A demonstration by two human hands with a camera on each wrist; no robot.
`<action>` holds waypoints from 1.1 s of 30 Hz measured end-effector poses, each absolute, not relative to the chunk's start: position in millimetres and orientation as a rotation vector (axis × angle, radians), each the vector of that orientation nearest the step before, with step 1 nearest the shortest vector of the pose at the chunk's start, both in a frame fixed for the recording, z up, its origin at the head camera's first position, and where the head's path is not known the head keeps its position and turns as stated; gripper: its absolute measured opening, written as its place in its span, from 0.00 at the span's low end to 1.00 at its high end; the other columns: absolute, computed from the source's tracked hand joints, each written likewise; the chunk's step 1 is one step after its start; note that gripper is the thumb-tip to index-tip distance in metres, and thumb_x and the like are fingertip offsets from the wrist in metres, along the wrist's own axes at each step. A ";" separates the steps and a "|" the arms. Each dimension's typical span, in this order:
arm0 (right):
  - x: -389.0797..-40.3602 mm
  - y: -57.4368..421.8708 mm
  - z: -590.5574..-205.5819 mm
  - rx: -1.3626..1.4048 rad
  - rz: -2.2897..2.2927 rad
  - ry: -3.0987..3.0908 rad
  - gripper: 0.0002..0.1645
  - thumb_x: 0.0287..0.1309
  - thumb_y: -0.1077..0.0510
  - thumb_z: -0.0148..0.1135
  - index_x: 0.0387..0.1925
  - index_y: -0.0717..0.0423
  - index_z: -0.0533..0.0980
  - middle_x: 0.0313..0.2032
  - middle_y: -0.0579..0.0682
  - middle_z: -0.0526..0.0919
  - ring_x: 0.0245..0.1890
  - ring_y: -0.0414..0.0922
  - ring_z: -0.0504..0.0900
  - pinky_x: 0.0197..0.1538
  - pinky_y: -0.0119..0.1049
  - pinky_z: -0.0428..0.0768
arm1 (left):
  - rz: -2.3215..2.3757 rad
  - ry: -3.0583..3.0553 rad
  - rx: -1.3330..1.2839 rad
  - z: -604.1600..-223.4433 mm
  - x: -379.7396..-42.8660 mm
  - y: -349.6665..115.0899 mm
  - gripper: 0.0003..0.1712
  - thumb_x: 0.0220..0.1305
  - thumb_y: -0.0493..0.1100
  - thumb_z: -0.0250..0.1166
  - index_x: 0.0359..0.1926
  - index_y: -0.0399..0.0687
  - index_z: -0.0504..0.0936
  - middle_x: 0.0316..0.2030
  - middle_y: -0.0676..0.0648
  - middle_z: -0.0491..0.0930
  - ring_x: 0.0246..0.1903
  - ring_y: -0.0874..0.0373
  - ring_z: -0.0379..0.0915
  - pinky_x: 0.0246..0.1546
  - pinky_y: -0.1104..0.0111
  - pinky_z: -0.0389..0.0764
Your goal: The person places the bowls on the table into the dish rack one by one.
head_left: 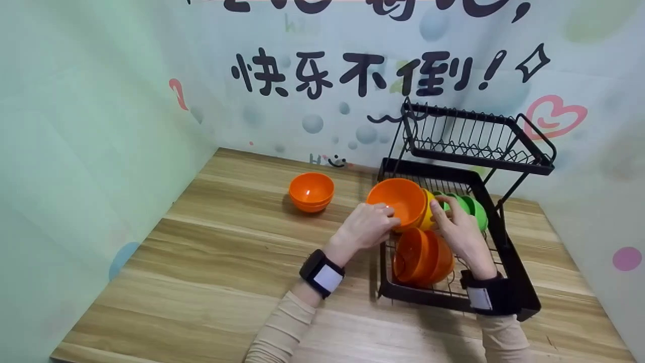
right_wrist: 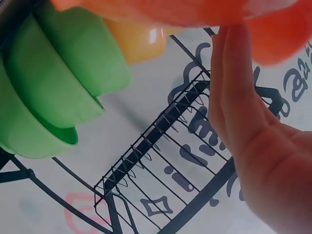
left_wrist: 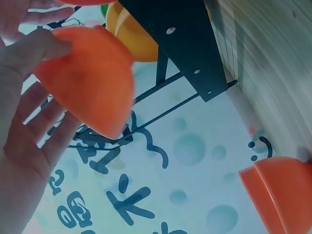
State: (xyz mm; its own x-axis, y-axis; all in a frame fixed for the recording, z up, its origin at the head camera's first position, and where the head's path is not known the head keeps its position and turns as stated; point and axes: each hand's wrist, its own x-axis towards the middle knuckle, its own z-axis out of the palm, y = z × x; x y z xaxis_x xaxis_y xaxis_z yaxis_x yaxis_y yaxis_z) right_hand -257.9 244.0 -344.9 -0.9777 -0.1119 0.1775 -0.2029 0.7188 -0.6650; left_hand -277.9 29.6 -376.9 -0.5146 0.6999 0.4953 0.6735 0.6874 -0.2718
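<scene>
Left hand [head_left: 368, 226], just right of the frame's centre: I see it pinching an orange bowl [head_left: 395, 197], fingers at the near rim in the head view; in the left wrist view the thumb lies across the bowl's wall, the other fingers spread behind it. The bowl sits directly beyond those fingers, its mouth tilted toward my head camera. Right hand [head_left: 461, 234], right of centre: thumb and forefinger apart in the head view, fingers straight and close together in the right wrist view, tips up by orange plastic; whether they touch it I can't tell. Between the hands, close behind the held bowl, yellow bowls [head_left: 429, 201]. Past the right fingers, green bowls [head_left: 478, 214] standing on edge in a row. Below the hands, leaning orange bowls [head_left: 442, 259] nest together at the near end of the rack [head_left: 433, 301], a black wire frame filling the right of the picture, its upper tier [head_left: 484, 161] at upper right. Left of the held bowl, well apart near the picture's middle, I note a stack of two orange bowls [head_left: 311, 192] upright on the wood-grain table [head_left: 216, 282]. Printed backdrop [head_left: 322, 136] across the top.
</scene>
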 end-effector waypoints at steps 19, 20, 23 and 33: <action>-255.0 246.6 -341.1 0.235 1.473 -2.715 0.38 0.68 0.37 0.40 0.71 0.53 0.53 0.57 0.68 0.73 0.42 0.42 0.83 0.43 0.37 0.83 | -0.013 -1.979 -1.194 -380.9 -274.3 43.5 0.04 0.60 0.43 0.62 0.34 0.58 0.83 0.30 0.55 0.79 0.32 0.62 0.77 0.31 0.76 0.77; -254.8 246.3 -340.9 0.236 1.485 -2.708 0.37 0.69 0.37 0.40 0.70 0.53 0.54 0.57 0.67 0.73 0.40 0.39 0.82 0.42 0.36 0.84 | -0.015 -1.969 -1.196 -381.3 -274.2 43.9 0.04 0.60 0.43 0.62 0.34 0.59 0.83 0.30 0.55 0.79 0.32 0.62 0.77 0.31 0.76 0.77; -254.7 245.4 -340.6 0.242 1.527 -2.674 0.36 0.69 0.39 0.41 0.69 0.55 0.56 0.56 0.67 0.73 0.37 0.35 0.81 0.40 0.36 0.84 | -0.020 -1.955 -1.197 -381.7 -274.0 45.3 0.05 0.61 0.43 0.61 0.35 0.58 0.83 0.31 0.55 0.80 0.33 0.62 0.77 0.32 0.76 0.78; -254.4 245.8 -341.3 0.216 1.392 -2.591 0.30 0.69 0.41 0.43 0.62 0.56 0.65 0.46 0.66 0.79 0.29 0.34 0.81 0.31 0.32 0.83 | -0.010 -2.008 -1.151 -380.4 -274.8 48.1 0.05 0.60 0.44 0.61 0.37 0.53 0.79 0.35 0.54 0.81 0.35 0.60 0.75 0.35 0.76 0.76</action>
